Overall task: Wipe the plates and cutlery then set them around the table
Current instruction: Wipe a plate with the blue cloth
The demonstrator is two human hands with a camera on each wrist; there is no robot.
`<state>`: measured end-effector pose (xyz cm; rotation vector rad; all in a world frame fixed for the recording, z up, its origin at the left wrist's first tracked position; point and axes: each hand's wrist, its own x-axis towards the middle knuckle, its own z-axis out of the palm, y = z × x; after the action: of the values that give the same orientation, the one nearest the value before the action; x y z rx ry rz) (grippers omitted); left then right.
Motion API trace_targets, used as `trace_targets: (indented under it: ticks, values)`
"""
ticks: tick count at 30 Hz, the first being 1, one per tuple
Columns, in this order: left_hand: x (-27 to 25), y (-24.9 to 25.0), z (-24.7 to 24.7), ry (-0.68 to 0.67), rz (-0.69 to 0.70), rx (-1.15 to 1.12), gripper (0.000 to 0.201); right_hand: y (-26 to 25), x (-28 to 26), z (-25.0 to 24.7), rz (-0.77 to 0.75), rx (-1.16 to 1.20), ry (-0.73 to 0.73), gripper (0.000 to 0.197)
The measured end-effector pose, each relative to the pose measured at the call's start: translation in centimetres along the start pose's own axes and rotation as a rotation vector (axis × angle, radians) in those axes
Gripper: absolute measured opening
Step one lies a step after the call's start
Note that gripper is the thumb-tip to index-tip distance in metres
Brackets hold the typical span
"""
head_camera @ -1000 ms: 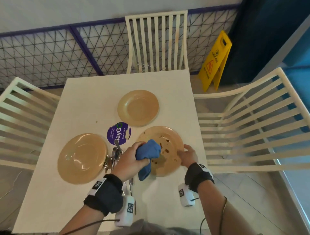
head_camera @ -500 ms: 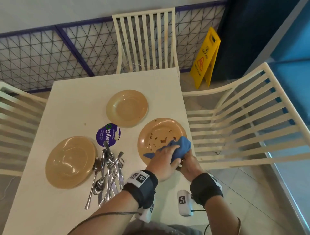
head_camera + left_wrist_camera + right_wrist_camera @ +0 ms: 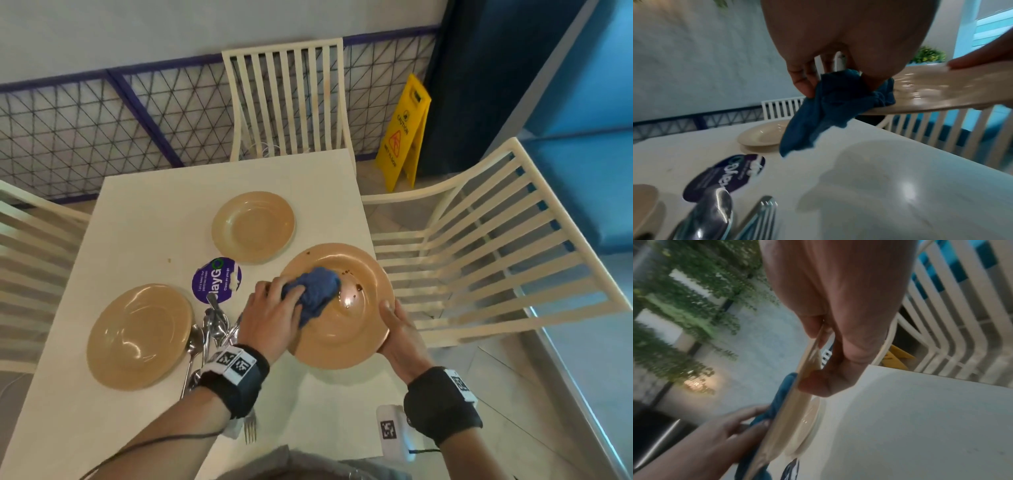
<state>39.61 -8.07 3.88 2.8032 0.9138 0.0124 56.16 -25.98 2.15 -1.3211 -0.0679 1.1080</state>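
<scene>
My right hand holds a tan plate by its right rim, lifted and tilted above the table; thumb on top, fingers beneath. Brown spots remain near the plate's upper middle. My left hand grips a bunched blue cloth and presses it onto the plate's left half. In the left wrist view the cloth hangs off the plate's edge. Two more tan plates lie on the table, one at the left and one further back. A pile of spoons and forks lies beside my left wrist.
A round purple sticker sits mid-table. The white table has cream slatted chairs at the far side, right and left. A yellow wet-floor sign stands on the floor beyond the far right corner.
The plate has come up off the table in my right hand and now tilts. The cloth has gone from the plate's near right edge to its left half.
</scene>
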Motion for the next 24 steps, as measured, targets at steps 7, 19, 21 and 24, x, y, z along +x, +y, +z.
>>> trace_targets:
  ticks: [7,19,21,24]
  values:
    - [3.0,3.8,-3.5,0.197,0.038,-0.141,0.045,-1.0,-2.1,3.2,-0.058,-0.076,-0.142,0.031]
    - [-3.0,-0.2,-1.8,0.129,0.177,0.018,0.05,-4.0,-4.0,0.6,-0.131,-0.089,-0.047,0.033]
    - [-1.3,-1.3,-2.7,0.171,0.085,-0.008,0.057,-3.7,-4.1,1.5,-0.115,-0.138,-0.09,0.029]
    - [0.9,0.9,-4.0,0.216,0.049,-0.146,0.065,-3.7,-4.3,3.4,-0.131,-0.19,-0.152,0.028]
